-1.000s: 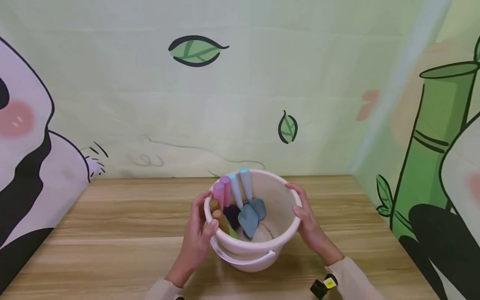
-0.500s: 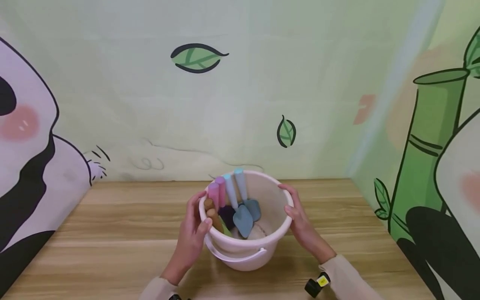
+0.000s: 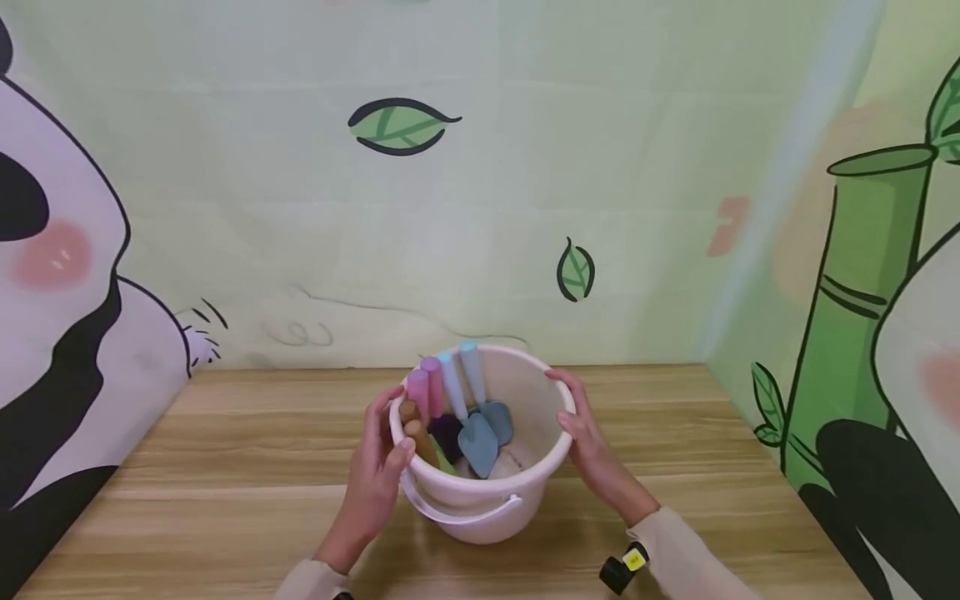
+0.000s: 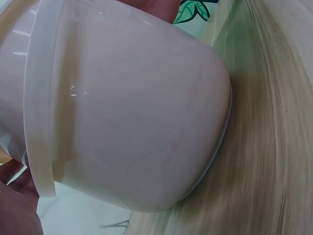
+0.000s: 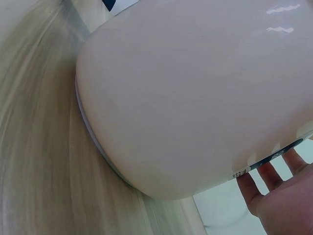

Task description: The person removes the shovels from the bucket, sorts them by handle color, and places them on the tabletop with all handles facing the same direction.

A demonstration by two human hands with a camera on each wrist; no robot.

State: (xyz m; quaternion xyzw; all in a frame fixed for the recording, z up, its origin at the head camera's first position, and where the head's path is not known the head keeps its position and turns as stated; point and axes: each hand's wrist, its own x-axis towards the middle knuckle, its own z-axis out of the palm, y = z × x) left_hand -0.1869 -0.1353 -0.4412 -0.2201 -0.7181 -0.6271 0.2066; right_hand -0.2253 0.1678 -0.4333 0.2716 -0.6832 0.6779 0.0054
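Observation:
A pinkish-white bucket [image 3: 487, 492] stands tilted toward me, its base at or just over the table. On the left my left hand [image 3: 375, 475] grips its rim, thumb outside and fingers toward the back. My right hand [image 3: 592, 446] holds the right rim. Inside lean two small trowels with light blue handles and grey-blue blades, the front trowel [image 3: 478, 442] and the rear trowel [image 3: 497, 421]. Two pink handles [image 3: 417, 392] and brown handles [image 3: 420, 442] lie left of them; their lower ends are partly hidden. The bucket's carrying handle [image 3: 472, 518] hangs down in front.
The wooden table [image 3: 262, 442] runs back to a pale green backdrop [image 3: 247, 183] printed with pandas, leaves and bamboo. A black device with a yellow label [image 3: 622, 569] sits at the right wrist.
Both hands have carried or slid the bucket a little to the left, still gripping its rim. The head view has tipped slightly upward.

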